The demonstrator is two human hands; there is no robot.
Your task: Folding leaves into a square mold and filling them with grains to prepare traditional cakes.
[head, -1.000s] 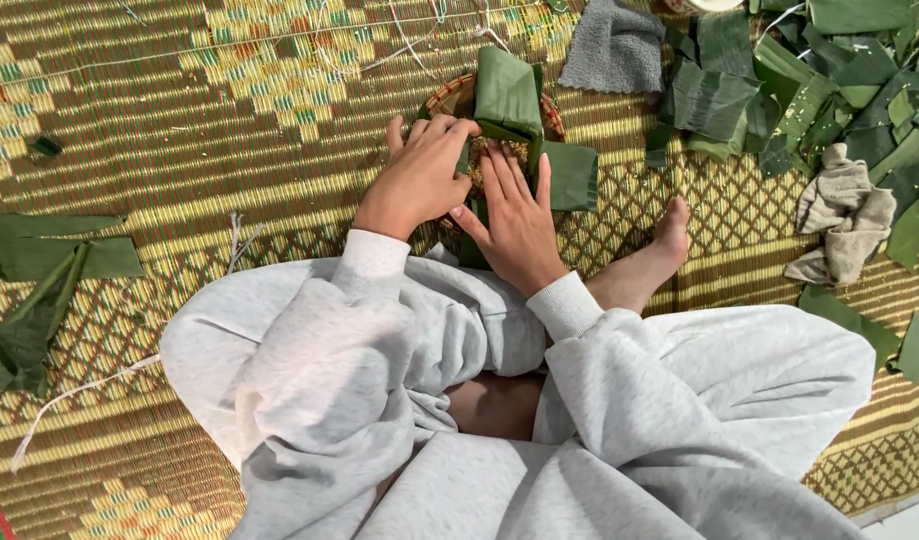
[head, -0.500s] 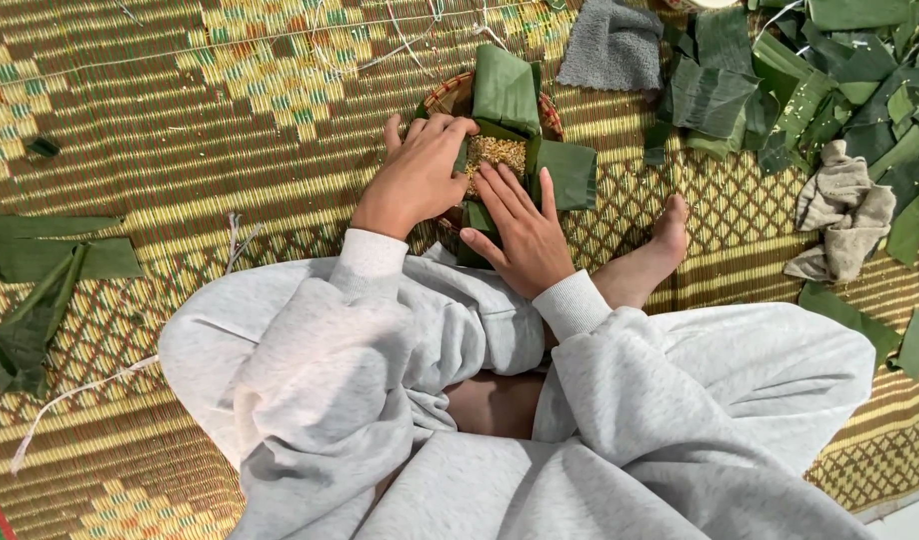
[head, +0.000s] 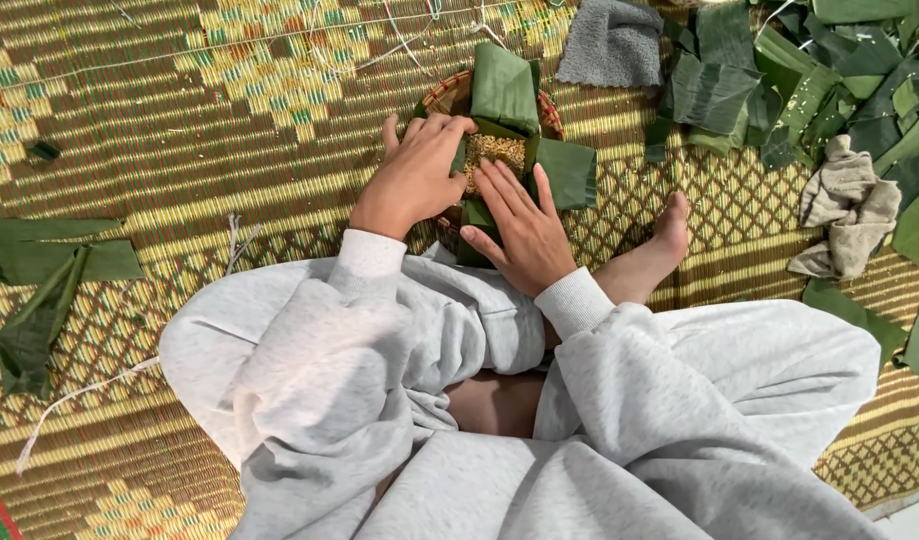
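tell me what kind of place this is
Probably a home floor set up for wrapping food by hand: a person sits on a woven mat, cut green leaves lie piled nearby, and a leaf parcel holds a grainy filling.

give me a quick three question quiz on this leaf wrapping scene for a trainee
1. True or false: the left hand rests on the leaf parcel.
2. What shows in the parcel's open middle: A) grainy yellowish filling, B) water, C) string?
3. Which cloth lies nearer the bare foot: the grey cloth or the beige rag?

Key: 1 true. 2 A, the filling. 3 the beige rag.
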